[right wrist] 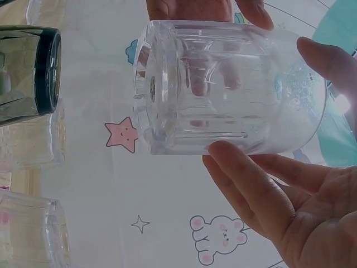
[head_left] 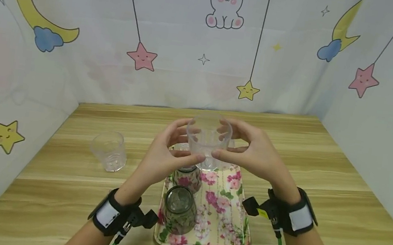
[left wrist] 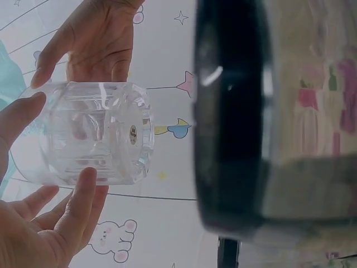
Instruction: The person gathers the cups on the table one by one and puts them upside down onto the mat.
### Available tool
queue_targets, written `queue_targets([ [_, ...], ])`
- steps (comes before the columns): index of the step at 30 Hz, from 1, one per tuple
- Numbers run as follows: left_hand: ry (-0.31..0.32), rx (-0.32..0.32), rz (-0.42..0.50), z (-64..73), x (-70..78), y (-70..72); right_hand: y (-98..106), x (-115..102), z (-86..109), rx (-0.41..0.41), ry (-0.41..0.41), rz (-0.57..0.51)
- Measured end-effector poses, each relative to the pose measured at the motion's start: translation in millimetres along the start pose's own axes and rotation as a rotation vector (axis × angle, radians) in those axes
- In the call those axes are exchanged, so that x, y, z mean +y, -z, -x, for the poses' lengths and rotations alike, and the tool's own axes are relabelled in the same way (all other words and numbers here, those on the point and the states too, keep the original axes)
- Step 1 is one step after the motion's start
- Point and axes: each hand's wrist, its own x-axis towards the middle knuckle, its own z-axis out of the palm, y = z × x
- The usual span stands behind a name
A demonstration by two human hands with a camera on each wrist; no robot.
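Resting between left hand (head_left: 163, 151) and right hand (head_left: 253, 148): 1 clear cup (head_left: 207, 145).

We lost most of the far edge of the tray (head_left: 214, 228) behind left hand (head_left: 164, 155), right hand (head_left: 254, 151) and clear cup (head_left: 208, 136).
In the left wrist view, a dark glass (left wrist: 234, 139) blurred at right, cut by the top edge, and we couldn't read the cup's label (left wrist: 133, 134); the right wrist view clipped a clear tumbler (right wrist: 28, 229), lower left.

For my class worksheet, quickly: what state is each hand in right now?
Left hand: holding one side of a clear cup in midair.
Right hand: holding the opposite side of that same cup.
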Motion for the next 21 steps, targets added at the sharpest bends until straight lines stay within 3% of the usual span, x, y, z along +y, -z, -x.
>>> queue_targets([
  [21, -0.026, -0.017, -0.032, 1.3, -2.3, -0.9, -1.9, 5.6, -0.5, 0.01, 0.015, -0.01],
])
